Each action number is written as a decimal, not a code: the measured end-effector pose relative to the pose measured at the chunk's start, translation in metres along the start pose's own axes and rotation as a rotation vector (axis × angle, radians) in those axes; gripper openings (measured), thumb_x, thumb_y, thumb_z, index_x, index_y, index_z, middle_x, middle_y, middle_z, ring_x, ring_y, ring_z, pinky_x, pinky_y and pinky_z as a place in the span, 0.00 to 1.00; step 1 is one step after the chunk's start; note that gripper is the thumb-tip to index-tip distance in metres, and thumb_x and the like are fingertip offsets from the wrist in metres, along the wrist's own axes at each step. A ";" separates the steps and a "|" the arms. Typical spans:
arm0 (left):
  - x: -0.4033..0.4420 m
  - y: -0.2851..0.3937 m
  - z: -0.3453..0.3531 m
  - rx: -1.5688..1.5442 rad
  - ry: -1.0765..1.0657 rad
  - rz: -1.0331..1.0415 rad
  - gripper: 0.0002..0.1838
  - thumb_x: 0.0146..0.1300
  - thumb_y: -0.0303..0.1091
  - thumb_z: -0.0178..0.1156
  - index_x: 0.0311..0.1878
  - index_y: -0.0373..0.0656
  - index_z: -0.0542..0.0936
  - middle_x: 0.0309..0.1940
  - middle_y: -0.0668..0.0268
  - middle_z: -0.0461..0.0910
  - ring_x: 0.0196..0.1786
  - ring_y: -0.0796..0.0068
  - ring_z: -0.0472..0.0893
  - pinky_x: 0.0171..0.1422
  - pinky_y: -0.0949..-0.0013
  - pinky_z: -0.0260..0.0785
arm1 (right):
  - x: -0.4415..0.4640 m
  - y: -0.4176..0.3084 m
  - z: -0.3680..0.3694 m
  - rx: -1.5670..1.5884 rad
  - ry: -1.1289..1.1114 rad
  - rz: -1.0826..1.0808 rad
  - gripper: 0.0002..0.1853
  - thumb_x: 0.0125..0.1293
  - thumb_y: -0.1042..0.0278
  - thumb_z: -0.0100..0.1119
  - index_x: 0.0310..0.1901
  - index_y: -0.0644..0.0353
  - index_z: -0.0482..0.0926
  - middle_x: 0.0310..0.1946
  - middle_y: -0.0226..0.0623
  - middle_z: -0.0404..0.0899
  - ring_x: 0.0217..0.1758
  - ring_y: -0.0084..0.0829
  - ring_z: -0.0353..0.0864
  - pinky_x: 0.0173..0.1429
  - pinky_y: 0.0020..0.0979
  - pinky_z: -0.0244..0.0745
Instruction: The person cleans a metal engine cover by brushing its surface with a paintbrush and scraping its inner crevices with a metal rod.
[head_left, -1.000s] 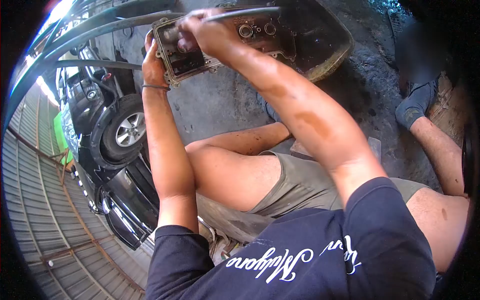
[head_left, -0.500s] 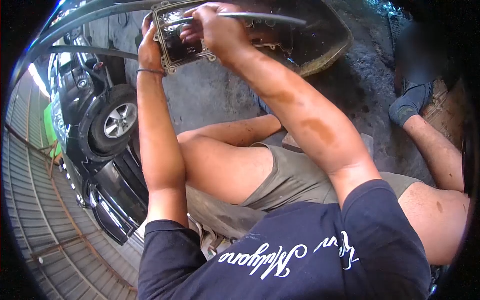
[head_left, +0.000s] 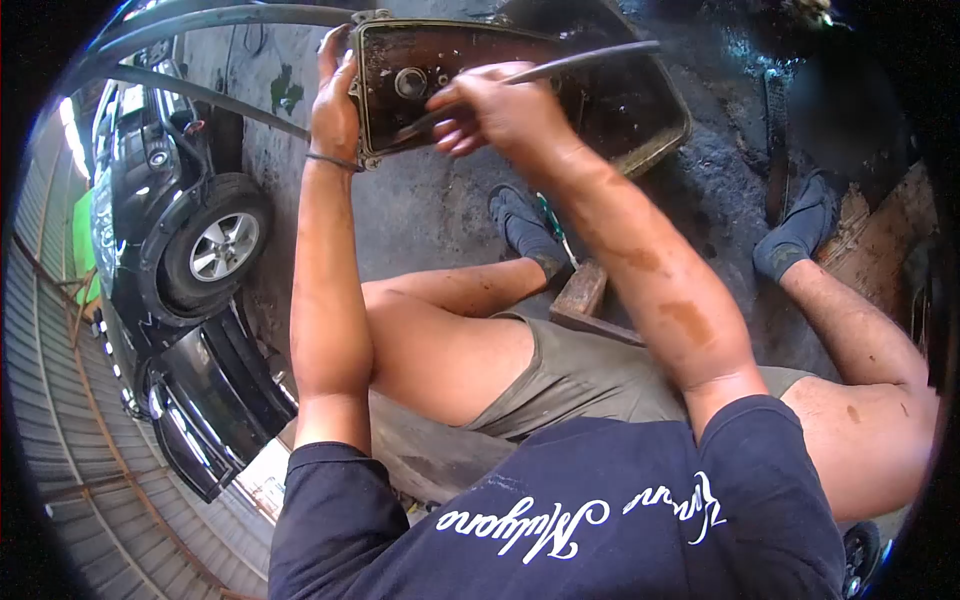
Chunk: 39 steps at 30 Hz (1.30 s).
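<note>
A dark, oily metal pan (head_left: 362, 75) with a bolt-hole flange around its rim is tilted towards me at the top of the head view. My left hand (head_left: 337, 110) grips its left edge, with some fingers hidden behind it. Inside, a round fitting and wet brown walls show. My right hand (head_left: 490, 112) is closed around a long, thin dark rod (head_left: 595, 58). One end of the rod reaches down to the pan's lower left inside corner; the other sticks out to the upper right. Whether that lower end carries bristles I cannot tell.
Thick curved bars (head_left: 210, 17) cross the upper left. A black car (head_left: 135, 220) stands on the left. Below the pan lies a wooden block (head_left: 582, 290) near my shod foot (head_left: 522, 225). The concrete floor (head_left: 420, 215) is stained and wet.
The pan has shifted right and tipped so more of its inside shows. My right hand has moved right and down, and the rod's inner end now points to the lower left corner.
</note>
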<state>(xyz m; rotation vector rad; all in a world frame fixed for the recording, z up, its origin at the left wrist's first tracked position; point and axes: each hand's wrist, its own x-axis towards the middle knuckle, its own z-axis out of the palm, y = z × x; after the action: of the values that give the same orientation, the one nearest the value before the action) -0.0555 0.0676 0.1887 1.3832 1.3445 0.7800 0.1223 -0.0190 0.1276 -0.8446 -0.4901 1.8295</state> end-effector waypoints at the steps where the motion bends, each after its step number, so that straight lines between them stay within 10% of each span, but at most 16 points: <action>1: -0.004 0.003 0.006 -0.008 -0.007 -0.012 0.26 0.76 0.37 0.50 0.74 0.45 0.63 0.66 0.64 0.70 0.68 0.70 0.71 0.71 0.66 0.65 | -0.007 -0.013 0.015 0.024 -0.070 0.002 0.15 0.71 0.68 0.50 0.40 0.70 0.84 0.27 0.43 0.84 0.23 0.30 0.85 0.27 0.27 0.81; 7: 0.004 -0.018 -0.003 0.270 -0.062 0.295 0.24 0.77 0.36 0.49 0.73 0.44 0.64 0.66 0.63 0.70 0.68 0.71 0.70 0.72 0.67 0.62 | -0.002 0.029 -0.043 0.010 0.149 0.061 0.15 0.70 0.68 0.52 0.39 0.72 0.84 0.25 0.46 0.83 0.21 0.32 0.85 0.25 0.29 0.84; 29: 0.018 -0.003 0.028 -0.485 -0.114 0.055 0.18 0.77 0.30 0.50 0.67 0.53 0.65 0.63 0.63 0.74 0.63 0.66 0.77 0.64 0.60 0.75 | 0.000 0.042 -0.016 -0.628 0.172 -0.607 0.11 0.68 0.71 0.57 0.42 0.67 0.87 0.29 0.39 0.88 0.29 0.25 0.88 0.36 0.28 0.83; 39: 0.015 -0.003 0.028 -0.379 -0.128 0.001 0.21 0.78 0.34 0.51 0.70 0.54 0.61 0.61 0.61 0.74 0.62 0.65 0.77 0.63 0.60 0.76 | -0.015 0.011 0.000 -0.080 0.142 -0.193 0.12 0.67 0.70 0.56 0.37 0.71 0.86 0.24 0.45 0.84 0.24 0.29 0.86 0.28 0.30 0.84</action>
<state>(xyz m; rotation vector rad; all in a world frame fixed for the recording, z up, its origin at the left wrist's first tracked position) -0.0280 0.0753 0.1757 1.1128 1.0335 0.8805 0.1190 -0.0368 0.1249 -0.9406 -0.5377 1.5705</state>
